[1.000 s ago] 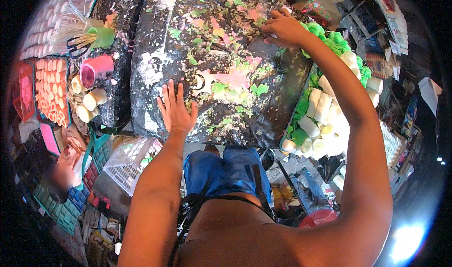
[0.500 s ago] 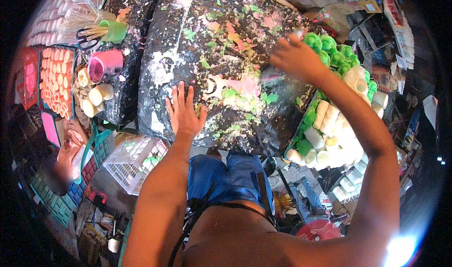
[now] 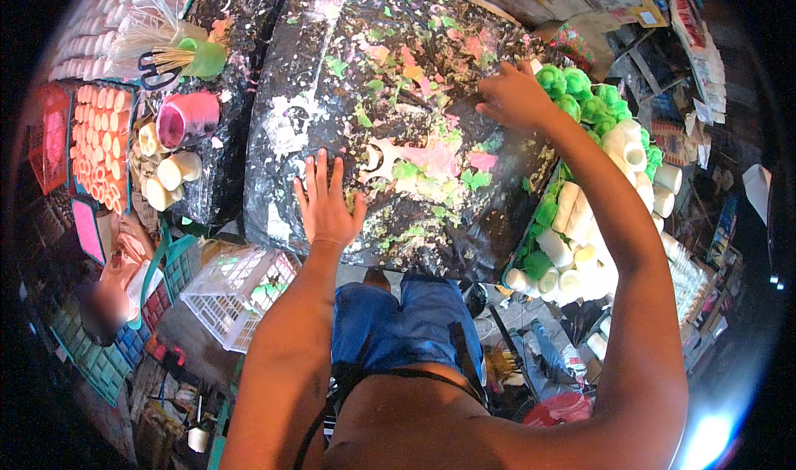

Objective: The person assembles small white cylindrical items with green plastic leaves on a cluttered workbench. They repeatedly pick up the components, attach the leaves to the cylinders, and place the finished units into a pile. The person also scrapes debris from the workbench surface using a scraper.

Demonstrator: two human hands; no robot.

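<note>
My left hand (image 3: pixel 327 209) lies flat on the black plastic-covered work surface (image 3: pixel 290 55), its fingers spread and nothing in them. Toward the far right edge, my right hand (image 3: pixel 516 99) hovers with bent fingers, beside a heap of green ruffled pieces (image 3: pixel 584 97). A small white thing shows at its fingertips; what the fingers hold is mostly hidden. Between the hands, thin scraps in pink, green and cream litter the plastic. Among them are a pink scrap (image 3: pixel 482 161), a green scrap (image 3: pixel 475 179) and a cream cut-out piece (image 3: pixel 380 160).
Cream cylinders (image 3: pixel 572 213) pile up along the right edge. At left stand a pink cup (image 3: pixel 187 120), a green cup (image 3: pixel 203 58) with sticks, scissors (image 3: pixel 157 70) and a tray of orange cylinders (image 3: pixel 101 147). A white crate (image 3: pixel 236 292) is below. Another person (image 3: pixel 120 271) is at far left.
The blurred thing under my right hand is gone, and a pink scrap now shows on the plastic near that spot. My right hand's fingers are more bent; the left hand stays put.
</note>
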